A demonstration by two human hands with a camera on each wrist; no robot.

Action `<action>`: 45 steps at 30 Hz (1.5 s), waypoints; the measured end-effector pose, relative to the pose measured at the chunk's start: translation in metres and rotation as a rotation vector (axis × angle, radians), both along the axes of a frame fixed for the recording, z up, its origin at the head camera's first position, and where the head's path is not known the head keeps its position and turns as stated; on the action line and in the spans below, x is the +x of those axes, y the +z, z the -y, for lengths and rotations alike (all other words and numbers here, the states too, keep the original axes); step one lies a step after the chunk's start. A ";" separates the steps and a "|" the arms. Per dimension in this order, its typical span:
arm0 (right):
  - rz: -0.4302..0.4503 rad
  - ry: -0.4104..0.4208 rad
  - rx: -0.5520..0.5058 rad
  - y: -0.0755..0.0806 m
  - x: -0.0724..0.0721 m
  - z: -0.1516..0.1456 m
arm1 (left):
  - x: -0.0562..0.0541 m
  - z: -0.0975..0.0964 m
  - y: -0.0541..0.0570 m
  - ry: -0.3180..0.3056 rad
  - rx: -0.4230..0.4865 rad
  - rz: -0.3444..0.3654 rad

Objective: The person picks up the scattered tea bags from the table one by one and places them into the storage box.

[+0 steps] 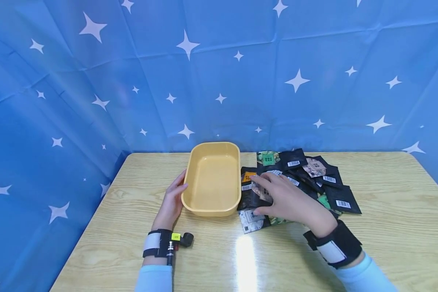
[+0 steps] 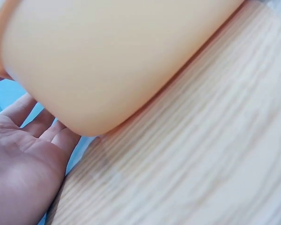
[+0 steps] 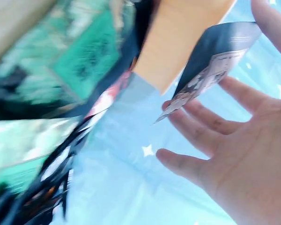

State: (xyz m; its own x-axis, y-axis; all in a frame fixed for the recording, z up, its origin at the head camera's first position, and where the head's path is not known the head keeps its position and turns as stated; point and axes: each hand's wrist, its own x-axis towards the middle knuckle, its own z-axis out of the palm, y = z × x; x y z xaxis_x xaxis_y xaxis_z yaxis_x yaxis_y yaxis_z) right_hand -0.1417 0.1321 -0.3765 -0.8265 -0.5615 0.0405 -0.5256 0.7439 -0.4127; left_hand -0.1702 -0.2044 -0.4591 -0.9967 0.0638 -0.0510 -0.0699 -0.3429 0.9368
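Prob early: 1 blk sachet (image 3: 210, 61) up, pile (image 1: 330, 178) by RH (image 1: 288, 198).
RH pinching it; LH (image 1: 173, 198) relaxed, touching yellow tray (image 1: 211, 182).

A blue cloth (image 1: 226, 77) with white pointy stars (image 1: 297, 81) hangs behind the wooden table (image 1: 394, 227) and along its left side; it has fold lines; the table is pale with wavy lines; a white shine (image 1: 245, 263) glows near its front.

From above, the head view faces forward and down; both close wrist views share its tray (image 1: 211, 182).
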 end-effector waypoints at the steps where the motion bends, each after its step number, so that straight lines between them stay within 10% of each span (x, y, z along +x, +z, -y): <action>1: -0.001 0.008 0.003 0.003 -0.002 0.003 | 0.000 0.000 0.000 0.000 0.002 0.002; 19: -0.001 0.084 0.000 0.026 -0.040 0.071 | -0.001 0.001 -0.001 0.005 0.037 -0.009; 45: 0.115 0.129 -0.017 0.007 -0.033 0.097 | -0.003 0.001 -0.004 0.018 0.011 0.002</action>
State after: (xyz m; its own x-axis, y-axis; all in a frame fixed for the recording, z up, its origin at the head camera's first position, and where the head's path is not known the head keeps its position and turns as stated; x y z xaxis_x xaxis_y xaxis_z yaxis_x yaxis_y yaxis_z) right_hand -0.1751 0.0354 -0.3690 -0.7474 -0.6632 -0.0401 -0.5647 0.6658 -0.4876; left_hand -0.1735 -0.2051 -0.4634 -0.9975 0.0468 -0.0527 -0.0659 -0.3542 0.9328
